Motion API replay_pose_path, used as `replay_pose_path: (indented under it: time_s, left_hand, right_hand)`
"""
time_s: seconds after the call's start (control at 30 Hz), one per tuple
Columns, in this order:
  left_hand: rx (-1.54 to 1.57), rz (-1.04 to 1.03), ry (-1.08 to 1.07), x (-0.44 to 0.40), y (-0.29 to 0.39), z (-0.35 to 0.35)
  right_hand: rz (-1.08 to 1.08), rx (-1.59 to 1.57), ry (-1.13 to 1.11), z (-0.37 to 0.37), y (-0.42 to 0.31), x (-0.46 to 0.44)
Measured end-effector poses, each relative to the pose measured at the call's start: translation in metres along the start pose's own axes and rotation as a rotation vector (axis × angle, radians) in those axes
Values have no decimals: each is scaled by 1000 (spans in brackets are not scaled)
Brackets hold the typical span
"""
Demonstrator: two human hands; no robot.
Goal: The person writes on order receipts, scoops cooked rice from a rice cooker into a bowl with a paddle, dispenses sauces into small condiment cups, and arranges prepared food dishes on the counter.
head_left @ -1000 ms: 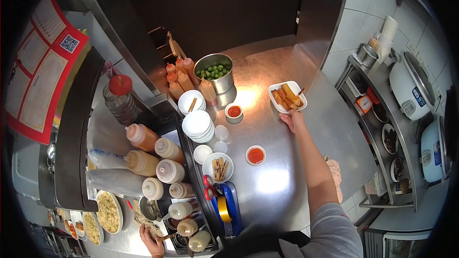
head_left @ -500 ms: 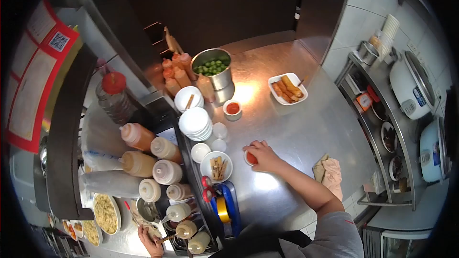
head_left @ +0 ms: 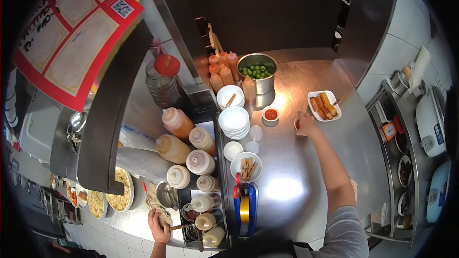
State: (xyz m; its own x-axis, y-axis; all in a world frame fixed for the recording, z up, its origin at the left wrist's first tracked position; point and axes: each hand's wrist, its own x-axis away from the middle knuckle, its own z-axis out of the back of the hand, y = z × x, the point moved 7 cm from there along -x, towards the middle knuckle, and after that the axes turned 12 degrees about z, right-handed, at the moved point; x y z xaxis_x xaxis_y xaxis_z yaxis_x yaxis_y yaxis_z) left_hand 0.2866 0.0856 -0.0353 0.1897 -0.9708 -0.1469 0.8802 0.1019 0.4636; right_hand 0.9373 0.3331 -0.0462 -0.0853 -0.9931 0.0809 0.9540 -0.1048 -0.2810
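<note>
My right hand (head_left: 307,126) grips a small cup of red sauce (head_left: 297,124) from above. To its upper right stands a white square dish (head_left: 331,114) of fried rolls (head_left: 321,105). A second sauce cup (head_left: 270,114) sits to the left, apart from my hand. Down at the lower left, my left hand (head_left: 158,227) rests on the counter edge with its fingers extended, beside a crumpled cloth (head_left: 162,205). The end of a brown handle (head_left: 179,227) lies close to that hand; I cannot tell whether they touch.
Squeeze bottles (head_left: 200,162) crowd the black rack. Stacked white bowls (head_left: 234,119), a bowl of wooden clips (head_left: 246,167) and a blue tape dispenser (head_left: 245,210) line the left of the steel table. A pot of green limes (head_left: 258,71) stands behind. A metal shelf (head_left: 392,162) borders the right.
My right hand has moved the sauce cup away from me, close to the dish of fried rolls. My left hand still rests near the cloth. The view has turned left.
</note>
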Motion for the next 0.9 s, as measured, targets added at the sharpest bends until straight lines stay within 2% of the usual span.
replay_pose_path:
  time_s: [0.03,0.1,0.13,0.17,0.2,0.23,0.27,0.33,0.4,0.5,0.53,0.6,0.67,0.7,0.8,0.87,0.9]
  left_hand:
    - [-11,-7,1,0,2,1]
    - [-29,-28,1,-2,7,3]
    - [-32,-23,5,-2,7,3]
    - [-34,-21,6,-2,5,2]
    - [-36,-20,5,-1,4,1]
    - [-36,-12,4,-1,1,1]
    - [-37,-11,-3,-1,0,0]
    - [-48,-6,-15,0,0,1]
    - [-21,-30,-12,0,12,4]
    - [-56,-31,-11,-3,7,4]
    - [-55,-30,-7,-4,1,2]
    - [-41,-12,-12,-1,-1,1]
    - [-36,-1,-9,-1,-4,0]
    - [-45,-9,-8,-1,-3,0]
    - [-52,-17,-7,-1,-1,1]
    - [-61,-21,-1,-1,0,1]
    - [-51,-43,13,-1,-1,0]
  right_hand:
    - [-82,71,-30,12,-15,-1]
    - [126,157,163,28,-60,-34]
    - [101,-125,142,54,-100,-35]
    - [434,-94,278,58,-140,-60]
    - [481,-56,272,44,-172,-84]
    - [726,-144,417,37,-203,-96]
    - [879,-116,298,38,-234,-97]
    - [823,123,85,3,-264,-128]
    - [638,192,-72,-22,-269,-156]
    - [528,125,-12,-24,-272,-164]
    - [603,126,24,-25,-273,-165]
    - [609,140,291,-5,-266,-151]
    - [656,-73,420,15,-254,-132]
    - [682,-308,408,23,-243,-118]
    - [598,-488,133,30,-222,-46]
    - [541,-632,40,18,-215,9]
    - [559,-593,-5,8,-214,28]
